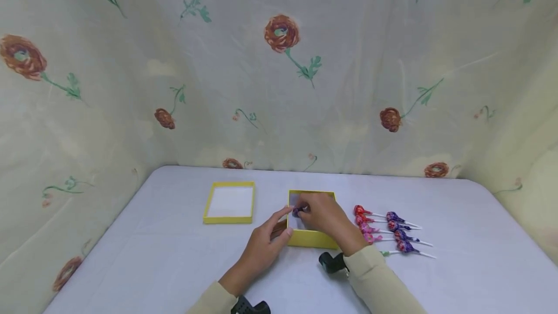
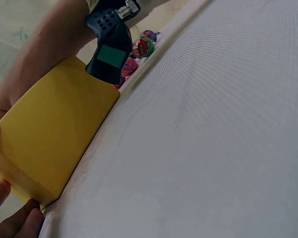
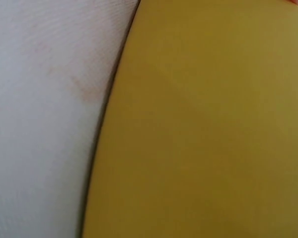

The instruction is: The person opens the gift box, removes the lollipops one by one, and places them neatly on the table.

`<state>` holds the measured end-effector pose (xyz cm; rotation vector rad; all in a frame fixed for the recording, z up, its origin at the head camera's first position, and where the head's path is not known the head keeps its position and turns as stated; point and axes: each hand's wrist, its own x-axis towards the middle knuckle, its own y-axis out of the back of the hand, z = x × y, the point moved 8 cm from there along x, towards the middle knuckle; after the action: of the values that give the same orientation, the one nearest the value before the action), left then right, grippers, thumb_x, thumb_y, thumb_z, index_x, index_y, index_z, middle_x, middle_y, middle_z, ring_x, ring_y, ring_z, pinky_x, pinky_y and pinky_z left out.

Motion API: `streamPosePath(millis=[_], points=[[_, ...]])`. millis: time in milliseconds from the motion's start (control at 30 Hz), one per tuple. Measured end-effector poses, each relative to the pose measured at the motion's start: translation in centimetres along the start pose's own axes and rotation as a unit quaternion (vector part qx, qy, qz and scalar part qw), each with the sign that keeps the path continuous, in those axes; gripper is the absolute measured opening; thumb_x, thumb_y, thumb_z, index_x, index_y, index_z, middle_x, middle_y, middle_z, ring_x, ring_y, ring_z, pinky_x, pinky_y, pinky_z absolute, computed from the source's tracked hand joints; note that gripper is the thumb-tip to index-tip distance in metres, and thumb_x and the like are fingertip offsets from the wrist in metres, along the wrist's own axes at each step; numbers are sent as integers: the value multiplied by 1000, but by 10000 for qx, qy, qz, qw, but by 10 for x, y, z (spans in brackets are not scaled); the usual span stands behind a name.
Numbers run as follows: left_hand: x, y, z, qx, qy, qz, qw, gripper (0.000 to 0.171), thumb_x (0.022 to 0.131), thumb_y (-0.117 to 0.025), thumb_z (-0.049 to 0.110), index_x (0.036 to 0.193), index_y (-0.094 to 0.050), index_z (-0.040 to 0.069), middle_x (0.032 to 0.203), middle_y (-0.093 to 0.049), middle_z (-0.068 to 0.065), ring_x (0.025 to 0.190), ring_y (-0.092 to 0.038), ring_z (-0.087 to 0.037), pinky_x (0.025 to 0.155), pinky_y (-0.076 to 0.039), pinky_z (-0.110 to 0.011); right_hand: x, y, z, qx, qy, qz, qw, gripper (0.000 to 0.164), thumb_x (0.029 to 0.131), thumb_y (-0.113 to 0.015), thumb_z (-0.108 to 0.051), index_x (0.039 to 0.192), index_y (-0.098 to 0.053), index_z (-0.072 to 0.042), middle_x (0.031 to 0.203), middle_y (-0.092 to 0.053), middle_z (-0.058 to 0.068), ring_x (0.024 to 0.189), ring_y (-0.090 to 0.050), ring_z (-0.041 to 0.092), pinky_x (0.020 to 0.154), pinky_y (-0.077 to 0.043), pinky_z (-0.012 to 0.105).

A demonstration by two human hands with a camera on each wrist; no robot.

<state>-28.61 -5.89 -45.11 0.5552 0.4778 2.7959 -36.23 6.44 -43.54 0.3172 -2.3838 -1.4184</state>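
Note:
An open yellow box (image 1: 313, 239) with a pale inside stands on the table. My right hand (image 1: 320, 212) reaches down into it and pinches a purple-wrapped lollipop (image 1: 297, 211), whose stick is mostly hidden by the fingers. Against the box's left side rests my left hand (image 1: 266, 241), index fingertip and thumb at the rim. In the left wrist view, fingers (image 2: 30, 220) of that hand touch the yellow box (image 2: 59, 124) low on its wall near the table. The right wrist view is filled by the yellow box wall (image 3: 198, 124), with the right hand out of sight there.
Right of the box lie red lollipops (image 1: 359, 210), pink lollipops (image 1: 369, 238) and several purple lollipops (image 1: 405, 246), sticks pointing right. A green-wrapped one (image 1: 385, 253) is partly covered by the right sleeve. The yellow-edged lid (image 1: 228, 219) lies at the back left. Flowered fabric (image 1: 331, 125) hangs behind the table.

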Motion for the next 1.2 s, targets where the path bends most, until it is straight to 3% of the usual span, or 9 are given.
streamPosePath(millis=[300, 567, 933, 1200], points=[[5, -4, -29, 200, 157, -47, 9997, 49, 99, -54, 23, 147, -40, 27, 153, -34, 2, 126, -52, -16, 101, -47, -26, -1, 0, -3, 9, 101, -235, 9997, 11, 81, -78, -17, 85, -68, -20, 84, -69, -5, 80, -63, 11, 76, -56, 33], [5, -4, -29, 230, 215, -45, 9995, 49, 100, -53, 22, 147, -40, 25, 153, -34, 1, 125, -52, -16, 100, -47, -25, -2, -4, -1, 9, 19, -467, 9989, 14, 80, -79, -19, 87, -66, -20, 81, -65, -7, 76, -58, 9, 73, -55, 31], [6, -3, -30, 273, 206, -15, 9994, 48, 100, -53, 24, 146, -41, 26, 153, -35, 0, 125, -53, -17, 101, -47, -26, -1, -3, -1, -23, 0, -413, 9991, 13, 82, -78, -20, 88, -67, -19, 83, -66, -6, 77, -58, 9, 75, -55, 32], [5, -4, -27, 20, 84, 45, 10000, 48, 99, -55, 19, 146, -42, 23, 153, -35, -5, 124, -54, -23, 100, -49, -34, -1, 1, -6, 212, 307, -235, 9990, 13, 82, -77, -15, 90, -67, -17, 86, -67, -3, 82, -61, 14, 78, -56, 33]])
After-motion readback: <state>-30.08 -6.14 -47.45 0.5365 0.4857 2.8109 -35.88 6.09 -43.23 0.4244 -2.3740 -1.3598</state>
